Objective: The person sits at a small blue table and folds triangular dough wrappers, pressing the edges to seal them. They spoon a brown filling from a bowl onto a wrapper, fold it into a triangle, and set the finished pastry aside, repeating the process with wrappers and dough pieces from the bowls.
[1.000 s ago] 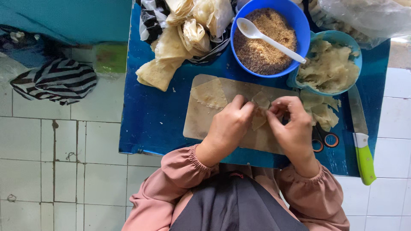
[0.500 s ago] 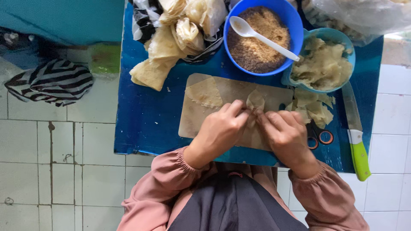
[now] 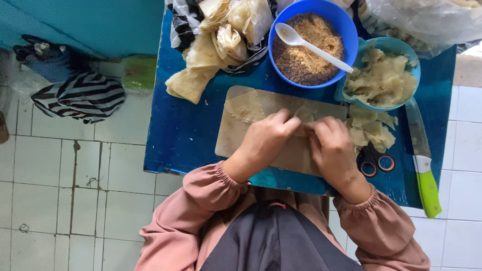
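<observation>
Both hands, left hand [image 3: 263, 143] and right hand [image 3: 331, 150], pinching a thin wrapper [image 3: 305, 114] on the cutting board [image 3: 236, 135]; blue bowl [image 3: 346, 25] at twelve o'clock.

There is just one camera (it sits on the person's head). It looks straight down from close above at the blue desk [image 3: 191, 135], with the person's arms coming up from the bottom and the white tile floor [image 3: 65, 200] on the left.

Soft even daylight, sharp focus
</observation>
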### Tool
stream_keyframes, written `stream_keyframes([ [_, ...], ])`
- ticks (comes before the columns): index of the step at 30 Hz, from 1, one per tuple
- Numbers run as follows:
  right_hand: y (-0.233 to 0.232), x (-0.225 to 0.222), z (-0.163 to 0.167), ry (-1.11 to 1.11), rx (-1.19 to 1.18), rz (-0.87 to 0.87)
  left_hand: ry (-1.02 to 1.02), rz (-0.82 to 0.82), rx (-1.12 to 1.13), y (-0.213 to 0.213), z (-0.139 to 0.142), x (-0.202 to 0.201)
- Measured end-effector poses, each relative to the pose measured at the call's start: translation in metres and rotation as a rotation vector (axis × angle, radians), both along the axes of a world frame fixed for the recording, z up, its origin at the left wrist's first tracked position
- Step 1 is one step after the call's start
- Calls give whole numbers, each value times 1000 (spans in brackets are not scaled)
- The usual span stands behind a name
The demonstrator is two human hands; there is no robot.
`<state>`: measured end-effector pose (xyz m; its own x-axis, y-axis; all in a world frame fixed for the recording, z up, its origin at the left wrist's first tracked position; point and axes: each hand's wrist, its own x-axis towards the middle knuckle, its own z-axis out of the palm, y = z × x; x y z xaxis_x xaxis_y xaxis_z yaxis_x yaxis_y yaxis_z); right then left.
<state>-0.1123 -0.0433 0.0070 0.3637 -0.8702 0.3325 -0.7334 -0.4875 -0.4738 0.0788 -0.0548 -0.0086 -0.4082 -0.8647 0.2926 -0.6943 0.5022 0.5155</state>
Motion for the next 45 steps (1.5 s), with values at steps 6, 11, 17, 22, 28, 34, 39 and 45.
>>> stream_keyframes([
  [6, 7, -17, 9, 237, -224, 192, -84, -189, -232, 5, 10, 15],
  [11, 2, -20, -3, 135, -75, 69, -76, -152, -251, 1, 0, 1],
  [17, -8, -25, -11, -78, 182, -67, 48, 80, 60, -15, -19, -24],
  [22, -4, -26, -6, 65, -34, 32, 16, -1, 21, -15, -15, -18],
  [28, -2, -31, 4, 84, -108, 106, -78, -178, -262, 0, -1, 3],
  [34, -13, -28, -1, -20, 120, -41, 142, 99, 66, -15, 3, -13],
  [39, -19, -24, -4, -46, 167, -81, 273, 63, 151, -25, -1, -8],
  [45, -9, -19, 1, 49, 22, -1, 76, 38, -38, -9, -8, -6],
])
